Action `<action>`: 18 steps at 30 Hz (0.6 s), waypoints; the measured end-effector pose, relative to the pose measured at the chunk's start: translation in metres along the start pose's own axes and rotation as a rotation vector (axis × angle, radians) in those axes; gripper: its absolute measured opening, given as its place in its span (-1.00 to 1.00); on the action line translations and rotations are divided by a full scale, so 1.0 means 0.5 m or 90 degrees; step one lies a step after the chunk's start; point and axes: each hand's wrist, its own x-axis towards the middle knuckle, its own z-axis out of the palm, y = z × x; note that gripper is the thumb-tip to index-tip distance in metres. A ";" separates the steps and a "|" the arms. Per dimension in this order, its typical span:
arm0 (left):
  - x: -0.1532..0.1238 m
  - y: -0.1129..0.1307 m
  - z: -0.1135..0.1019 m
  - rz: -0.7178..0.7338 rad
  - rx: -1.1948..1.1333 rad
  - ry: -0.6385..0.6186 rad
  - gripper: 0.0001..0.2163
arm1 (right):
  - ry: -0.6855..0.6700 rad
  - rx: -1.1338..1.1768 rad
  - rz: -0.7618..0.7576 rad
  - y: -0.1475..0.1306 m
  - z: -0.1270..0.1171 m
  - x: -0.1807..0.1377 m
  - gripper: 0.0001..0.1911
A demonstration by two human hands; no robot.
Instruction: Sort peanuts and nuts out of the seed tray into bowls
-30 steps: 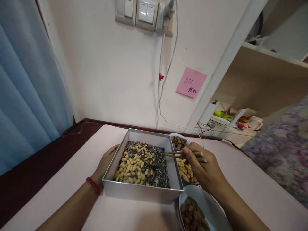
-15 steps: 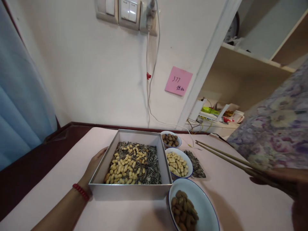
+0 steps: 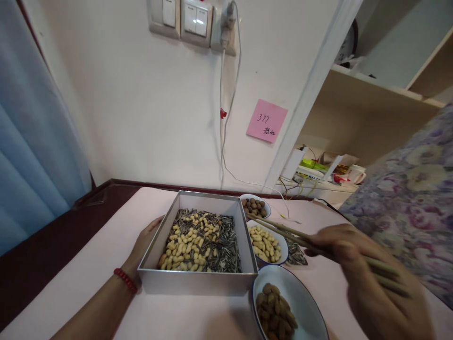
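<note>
2 chopsticks [image 3: 283, 231] in right hand [image 3: 368, 274].

a pair of wooden chopsticks [image 3: 283, 231] angled over the peanut bowl [image 3: 279, 236], tips seemingly empty, beside the grey seed-filled box [image 3: 198, 278].

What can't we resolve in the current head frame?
- Right hand: motion-blurred, so its grip on the wooden chopsticks is unclear.
- Left hand: fingers hidden behind the wall of the square grey box.
- Blue-rimmed white bowl of brown nuts: cut off by the bottom edge.
- Pile of striped sunflower seeds on the table: partly hidden by the chopsticks.
- Pink sticky note: second line too small to read.
</note>
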 end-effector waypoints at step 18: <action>-0.021 0.005 0.019 -0.019 -0.076 0.000 -0.64 | -0.248 -0.027 0.014 0.056 0.209 0.085 -0.61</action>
